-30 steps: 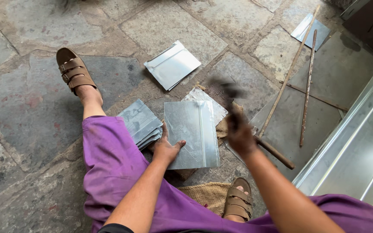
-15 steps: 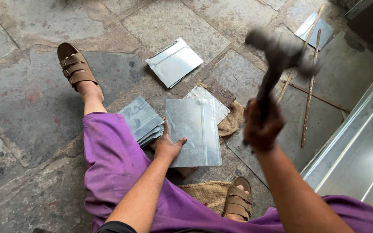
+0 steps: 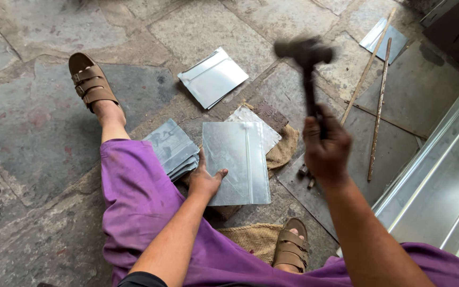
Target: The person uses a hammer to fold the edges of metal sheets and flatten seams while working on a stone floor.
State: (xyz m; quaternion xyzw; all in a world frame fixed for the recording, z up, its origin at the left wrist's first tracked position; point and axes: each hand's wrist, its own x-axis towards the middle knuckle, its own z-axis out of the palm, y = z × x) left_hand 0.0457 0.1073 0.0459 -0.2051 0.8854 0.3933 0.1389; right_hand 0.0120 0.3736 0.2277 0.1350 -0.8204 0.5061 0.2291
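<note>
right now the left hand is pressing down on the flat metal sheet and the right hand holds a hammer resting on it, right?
Not quite. The head view shows the hammer raised in the right hand, clear of the metal sheet. The left hand does press on the sheet's near-left edge.

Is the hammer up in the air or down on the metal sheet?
Up: the right hand holds the hammer raised, clear of the metal sheet.

hammer (image 3: 304, 53) head motion-blurred; metal channel (image 3: 442, 180) cut off at right edge
</note>
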